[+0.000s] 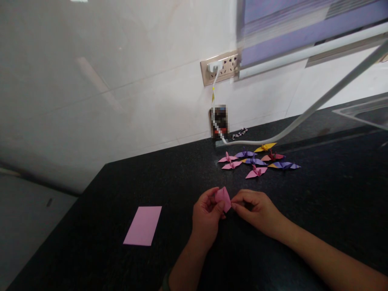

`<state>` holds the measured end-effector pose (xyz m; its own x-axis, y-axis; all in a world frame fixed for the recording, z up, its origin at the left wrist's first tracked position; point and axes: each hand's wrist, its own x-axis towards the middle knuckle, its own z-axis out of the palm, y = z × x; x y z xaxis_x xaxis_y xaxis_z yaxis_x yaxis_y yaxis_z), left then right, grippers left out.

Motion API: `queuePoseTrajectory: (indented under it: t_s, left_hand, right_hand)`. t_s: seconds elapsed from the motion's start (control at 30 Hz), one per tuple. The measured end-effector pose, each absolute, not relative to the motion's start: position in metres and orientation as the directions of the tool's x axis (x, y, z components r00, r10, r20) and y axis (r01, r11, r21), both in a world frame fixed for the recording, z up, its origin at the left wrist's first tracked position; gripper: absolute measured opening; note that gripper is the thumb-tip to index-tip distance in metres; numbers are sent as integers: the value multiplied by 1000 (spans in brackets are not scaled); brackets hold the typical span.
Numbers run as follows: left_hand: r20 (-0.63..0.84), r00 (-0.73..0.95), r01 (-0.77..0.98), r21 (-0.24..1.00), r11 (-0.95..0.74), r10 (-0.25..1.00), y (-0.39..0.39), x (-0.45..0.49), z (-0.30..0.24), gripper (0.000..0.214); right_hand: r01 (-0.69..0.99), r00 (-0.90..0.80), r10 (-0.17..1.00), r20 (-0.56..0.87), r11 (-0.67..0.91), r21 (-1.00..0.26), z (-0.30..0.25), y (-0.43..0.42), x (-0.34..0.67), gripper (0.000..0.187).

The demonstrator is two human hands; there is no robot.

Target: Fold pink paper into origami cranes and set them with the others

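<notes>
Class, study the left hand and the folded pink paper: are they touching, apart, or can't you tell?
Touching. The head view shows the left hand holding the folded pink paper, with the thumb lying over the paper's front.

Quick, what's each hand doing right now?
Left hand: closed, holding the folded pink paper.
Right hand: pinched closed at the paper's edge; can't tell if gripping.

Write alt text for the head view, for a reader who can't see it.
A person's left hand holds folded pink paper over a black counter, the right hand at the paper's right edge. Beyond lie pink, purple, yellow and red paper cranes; a flat pink sheet lies to the left.
</notes>
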<state>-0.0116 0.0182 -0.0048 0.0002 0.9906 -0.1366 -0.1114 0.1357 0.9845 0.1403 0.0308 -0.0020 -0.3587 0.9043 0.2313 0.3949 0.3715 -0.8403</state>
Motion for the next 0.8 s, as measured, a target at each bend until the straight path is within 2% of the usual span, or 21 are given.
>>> queuePoseTrajectory:
  t_s: [0.2,0.8]
  left_hand:
    - [-65,-59,-83,995,60,996,16,-8,-2,33]
    - [-95,-72,-147,986,84,993,14,-5,-9,36]
  right_hand:
    - [390,-352,902,249,383,-837,-2,31,141,11]
    - [399,-301,910,284,390,-830,-7,28,137,15]
